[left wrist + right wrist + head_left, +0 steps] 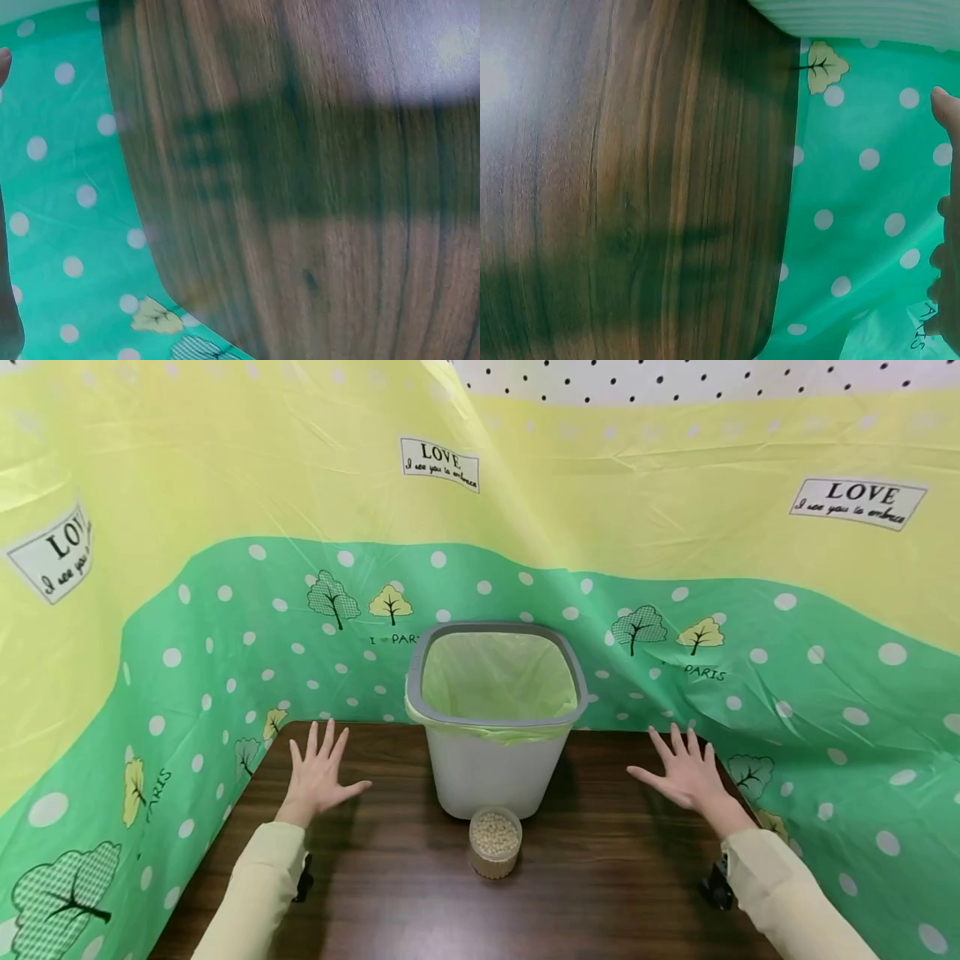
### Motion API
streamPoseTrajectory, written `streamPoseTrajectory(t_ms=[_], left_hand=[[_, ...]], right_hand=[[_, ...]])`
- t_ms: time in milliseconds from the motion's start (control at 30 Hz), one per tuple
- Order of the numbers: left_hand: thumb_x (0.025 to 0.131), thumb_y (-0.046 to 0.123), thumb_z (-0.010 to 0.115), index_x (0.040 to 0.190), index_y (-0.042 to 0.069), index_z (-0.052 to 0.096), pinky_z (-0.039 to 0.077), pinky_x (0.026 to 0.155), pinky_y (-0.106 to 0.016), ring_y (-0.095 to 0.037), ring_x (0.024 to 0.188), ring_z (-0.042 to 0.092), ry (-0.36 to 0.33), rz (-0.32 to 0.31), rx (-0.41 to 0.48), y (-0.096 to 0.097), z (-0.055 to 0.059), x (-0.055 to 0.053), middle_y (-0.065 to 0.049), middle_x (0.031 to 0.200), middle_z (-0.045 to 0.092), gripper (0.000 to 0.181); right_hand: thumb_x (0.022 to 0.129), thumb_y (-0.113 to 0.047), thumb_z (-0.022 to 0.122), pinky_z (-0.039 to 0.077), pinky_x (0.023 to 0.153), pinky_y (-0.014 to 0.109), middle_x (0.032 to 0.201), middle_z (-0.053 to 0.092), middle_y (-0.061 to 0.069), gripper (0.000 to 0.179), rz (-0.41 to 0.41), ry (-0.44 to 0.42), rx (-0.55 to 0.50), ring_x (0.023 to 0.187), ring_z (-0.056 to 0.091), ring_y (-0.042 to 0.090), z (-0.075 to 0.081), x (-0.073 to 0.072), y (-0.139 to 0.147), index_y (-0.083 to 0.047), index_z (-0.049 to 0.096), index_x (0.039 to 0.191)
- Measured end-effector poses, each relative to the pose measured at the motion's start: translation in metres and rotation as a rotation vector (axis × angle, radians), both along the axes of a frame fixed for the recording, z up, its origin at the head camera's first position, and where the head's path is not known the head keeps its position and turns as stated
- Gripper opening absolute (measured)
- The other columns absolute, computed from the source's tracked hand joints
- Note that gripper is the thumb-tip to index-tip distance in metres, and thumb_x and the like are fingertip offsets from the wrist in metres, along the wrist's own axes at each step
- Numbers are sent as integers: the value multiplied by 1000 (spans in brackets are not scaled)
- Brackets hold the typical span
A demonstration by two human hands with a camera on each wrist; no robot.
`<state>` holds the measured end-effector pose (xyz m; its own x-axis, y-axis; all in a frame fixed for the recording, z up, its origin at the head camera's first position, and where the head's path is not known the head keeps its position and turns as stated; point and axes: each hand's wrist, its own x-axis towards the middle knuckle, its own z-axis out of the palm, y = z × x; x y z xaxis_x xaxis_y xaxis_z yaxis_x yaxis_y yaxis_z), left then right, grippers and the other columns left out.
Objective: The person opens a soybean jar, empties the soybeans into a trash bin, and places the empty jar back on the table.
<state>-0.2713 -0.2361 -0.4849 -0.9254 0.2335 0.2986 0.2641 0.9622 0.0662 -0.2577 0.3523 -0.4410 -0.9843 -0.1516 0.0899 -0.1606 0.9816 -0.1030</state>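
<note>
A grey-white wastebasket (498,768) with a grey rim stands at the far middle of the table, lined with a pale green bag (498,681). Right in front of it is a small round clear tub (493,865), filled with beige bean-like balls (495,832). My left hand (317,781) is over the table left of the wastebasket, fingers spread and empty. To the right, my right hand (686,777) is likewise spread with nothing in it. Both stay apart from the wastebasket and tub. Only slivers of the left hand (7,285) and right hand (951,225) appear in the wrist views.
Dark wood-grain table (420,910) with rounded far corners carries everything. A green and yellow printed curtain (345,677) surrounds its back and sides, close behind the wastebasket. Dark wrist devices (717,883) sit under the pale sleeves (258,877).
</note>
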Motion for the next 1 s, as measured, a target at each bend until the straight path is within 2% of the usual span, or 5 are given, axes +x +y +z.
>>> streamPoseTrajectory(t_ms=[267, 567, 667, 833, 1000], left_hand=[[70, 69, 56, 144, 8, 22, 5, 99, -66, -38, 136, 2, 51, -97, 15, 16, -1, 5, -17, 150, 10, 102], [69, 65, 62, 144, 9, 25, 15, 99, -65, -39, 134, 15, 114, -214, 56, 34, -6, 18, -15, 150, 11, 100], [69, 64, 62, 142, 6, 28, 20, 100, -61, -37, 133, 19, 134, -259, 67, 39, -8, 23, -17, 149, 16, 99], [73, 69, 54, 138, -1, 34, 26, 101, -54, -35, 131, 28, 185, -386, 134, 48, -11, 32, -20, 145, 26, 97], [76, 71, 48, 136, -3, 37, 32, 98, -51, -35, 128, 33, 246, -486, 175, 62, -17, 42, -20, 142, 32, 96]], right_hand=[[83, -64, 45, 0, 96, 68, 143, 8, 34, 92, 26, -47, -86, 127, 4, 55, 0, 8, -13, -4, 15, 146], [82, -60, 51, 8, 96, 68, 144, 12, 31, 92, 83, -60, -173, 128, 11, 54, -7, 17, -27, -6, 13, 146], [82, -56, 55, 8, 98, 66, 145, 12, 30, 92, 116, -67, -248, 129, 10, 52, -10, 22, -35, -5, 13, 146], [83, -46, 60, 8, 100, 64, 147, 10, 26, 91, 175, -91, -418, 132, 8, 47, -19, 32, -50, -6, 10, 146], [81, -41, 65, 21, 96, 63, 147, 15, 24, 91, 218, -90, -519, 131, 17, 45, -31, 43, -65, -7, 12, 146]])
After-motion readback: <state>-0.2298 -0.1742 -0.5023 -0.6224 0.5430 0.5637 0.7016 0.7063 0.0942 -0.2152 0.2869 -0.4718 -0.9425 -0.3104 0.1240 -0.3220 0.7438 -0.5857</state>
